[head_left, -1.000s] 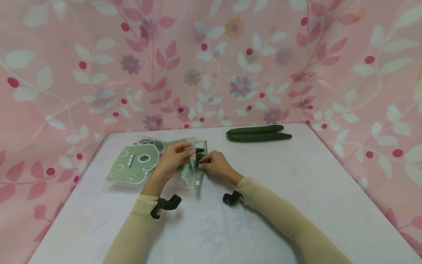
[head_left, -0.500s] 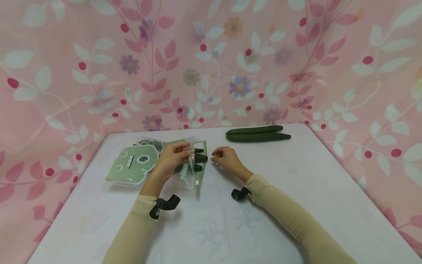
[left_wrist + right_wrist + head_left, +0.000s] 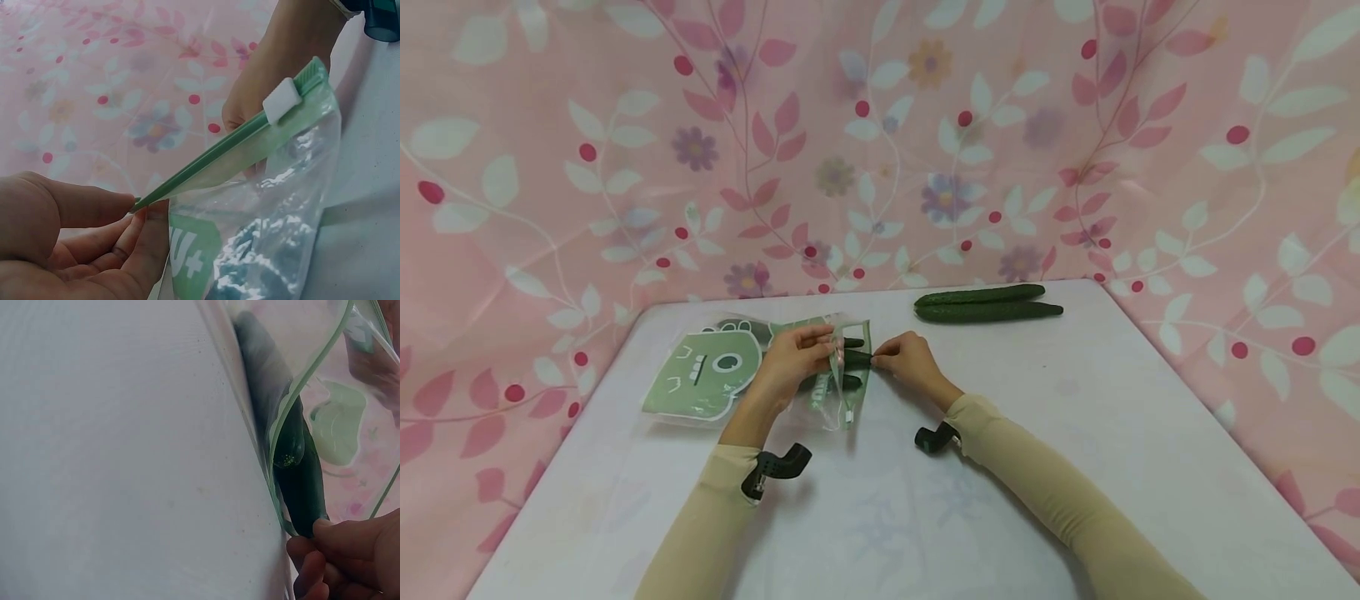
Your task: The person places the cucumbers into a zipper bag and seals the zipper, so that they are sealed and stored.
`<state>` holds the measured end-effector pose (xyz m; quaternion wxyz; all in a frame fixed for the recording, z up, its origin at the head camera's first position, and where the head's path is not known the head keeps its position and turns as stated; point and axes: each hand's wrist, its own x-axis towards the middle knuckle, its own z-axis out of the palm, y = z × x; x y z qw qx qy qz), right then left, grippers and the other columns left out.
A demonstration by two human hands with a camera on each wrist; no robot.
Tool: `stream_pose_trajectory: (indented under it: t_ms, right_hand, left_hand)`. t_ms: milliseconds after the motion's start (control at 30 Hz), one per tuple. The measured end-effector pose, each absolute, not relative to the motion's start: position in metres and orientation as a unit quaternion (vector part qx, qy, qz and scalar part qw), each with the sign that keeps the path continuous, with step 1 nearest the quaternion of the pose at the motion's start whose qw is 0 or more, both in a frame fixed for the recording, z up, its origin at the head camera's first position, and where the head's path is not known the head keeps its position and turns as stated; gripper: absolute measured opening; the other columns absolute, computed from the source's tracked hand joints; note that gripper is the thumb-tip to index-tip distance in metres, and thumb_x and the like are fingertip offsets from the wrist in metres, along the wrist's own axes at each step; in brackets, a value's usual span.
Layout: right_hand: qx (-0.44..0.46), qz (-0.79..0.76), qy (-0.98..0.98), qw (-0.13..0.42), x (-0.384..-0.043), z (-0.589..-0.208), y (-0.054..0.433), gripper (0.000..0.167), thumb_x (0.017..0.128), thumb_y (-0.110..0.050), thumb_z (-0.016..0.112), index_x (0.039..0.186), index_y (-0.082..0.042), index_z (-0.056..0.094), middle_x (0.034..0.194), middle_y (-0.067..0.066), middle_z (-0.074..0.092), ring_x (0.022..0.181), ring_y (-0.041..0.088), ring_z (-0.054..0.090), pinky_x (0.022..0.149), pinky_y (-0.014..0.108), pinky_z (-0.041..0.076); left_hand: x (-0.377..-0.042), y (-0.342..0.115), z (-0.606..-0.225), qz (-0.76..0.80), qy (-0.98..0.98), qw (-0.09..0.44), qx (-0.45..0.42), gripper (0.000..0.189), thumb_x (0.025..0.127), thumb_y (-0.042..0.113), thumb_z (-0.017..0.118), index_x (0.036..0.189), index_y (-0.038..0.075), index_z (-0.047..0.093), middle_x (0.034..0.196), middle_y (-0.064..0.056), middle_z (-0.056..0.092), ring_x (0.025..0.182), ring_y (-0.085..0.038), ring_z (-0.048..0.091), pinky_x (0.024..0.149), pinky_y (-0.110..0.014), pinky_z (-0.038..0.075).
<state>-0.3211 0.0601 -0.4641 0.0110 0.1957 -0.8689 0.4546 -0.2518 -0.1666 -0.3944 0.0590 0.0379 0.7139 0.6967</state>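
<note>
My left hand (image 3: 792,360) pinches the green zip edge of a clear zip bag (image 3: 294,181) between thumb and fingers, holding its mouth apart. A white slider (image 3: 282,101) sits near the far end of that edge. Several cucumbers lie in the bag, tips showing at the mouth. The middle cucumber (image 3: 857,359) sticks out farthest, and my right hand (image 3: 913,363) pinches its tip between thumb and fingers. In the right wrist view this long cucumber (image 3: 305,487) lies beside a shorter-looking one (image 3: 290,447) inside the bag's green rim.
Two more cucumbers (image 3: 988,303) lie side by side at the back of the white table (image 3: 1075,450). Left of my left hand is flat plastic with a green one-eyed monster print (image 3: 707,372). A pink floral cloth (image 3: 880,142) hangs behind the table.
My right hand drew back to the right from the bag's mouth, then came in again to the middle cucumber's tip. My left hand has stayed on the bag's edge.
</note>
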Motion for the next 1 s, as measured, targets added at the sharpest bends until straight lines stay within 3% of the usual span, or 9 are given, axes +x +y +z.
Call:
stream_pose_trajectory:
  t_ms: [167, 433, 767, 1000]
  right_hand:
    - [0.187, 0.456, -0.870, 0.021, -0.320, -0.463, 0.057, 0.006, 0.091, -0.011, 0.082, 0.094, -0.006, 0.085, 0.090, 0.001, 0.078, 0.082, 0.013, 0.066, 0.071, 0.029, 0.053]
    - [0.192, 0.464, -0.865, 0.028, -0.321, -0.463, 0.047, 0.006, 0.091, -0.011, 0.082, 0.092, -0.005, 0.084, 0.083, 0.002, 0.076, 0.060, 0.009, 0.061, 0.056, 0.026, 0.049]
    - [0.186, 0.465, -0.865, 0.032, -0.326, -0.465, 0.036, 0.006, 0.091, -0.010, 0.083, 0.092, -0.004, 0.084, 0.087, 0.003, 0.077, 0.080, 0.011, 0.064, 0.068, 0.027, 0.051]
    - [0.200, 0.460, -0.865, 0.003, -0.321, -0.463, 0.045, 0.008, 0.092, -0.012, 0.081, 0.096, -0.006, 0.084, 0.084, 0.001, 0.076, 0.063, 0.011, 0.063, 0.058, 0.027, 0.052]
  left_hand:
    - [-0.251, -0.167, -0.395, 0.694, 0.717, 0.060, 0.040, 0.042, 0.105, 0.002, 0.060, 0.146, -0.009, 0.052, 0.123, -0.019, 0.061, 0.091, -0.013, 0.065, 0.078, -0.025, 0.057]
    - [-0.250, -0.167, -0.395, 0.690, 0.719, 0.066, 0.047, 0.042, 0.106, 0.002, 0.059, 0.147, -0.006, 0.053, 0.123, -0.017, 0.059, 0.101, -0.017, 0.065, 0.085, -0.028, 0.057]
    - [-0.253, -0.167, -0.396, 0.697, 0.713, 0.061, 0.049, 0.042, 0.106, 0.001, 0.059, 0.146, -0.008, 0.052, 0.124, -0.020, 0.061, 0.097, -0.016, 0.067, 0.081, -0.027, 0.058]
    - [-0.253, -0.167, -0.396, 0.700, 0.711, 0.062, 0.040, 0.042, 0.106, 0.002, 0.059, 0.146, -0.007, 0.053, 0.124, -0.017, 0.061, 0.097, -0.015, 0.067, 0.082, -0.027, 0.058]
